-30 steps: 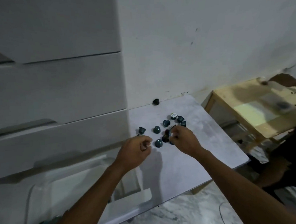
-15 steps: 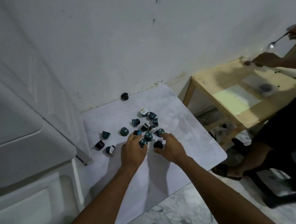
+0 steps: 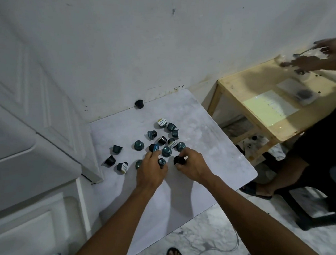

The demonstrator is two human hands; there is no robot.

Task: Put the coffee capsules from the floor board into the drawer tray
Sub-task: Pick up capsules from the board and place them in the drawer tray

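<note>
**Marble floor board (image 3: 214, 148) strewn with coffee capsules (image 3: 166, 151)**

White wall (image 3: 157, 48) and white cabinet panels (image 3: 43, 116) close in the board from 12 and 9 o'clock. The capsules lie scattered about its middle, some upright, some tipped on their sides, a few showing foil labels. One dark capsule (image 3: 139, 104) sits alone at 12 o'clock, against the wall.

At the cluster's 6 o'clock edge the left hand (image 3: 152, 171) reaches in, its grip pinching a teal capsule (image 3: 162, 162) between thumb and fingers. Just beside it, at 3 o'clock, the right hand (image 3: 193, 165) has its grip curled round a black capsule (image 3: 179, 160).

Off the board at 2 o'clock stands a wooden bench (image 3: 240, 86) — another person's hands (image 3: 307, 61) show blurred above its far end.
</note>
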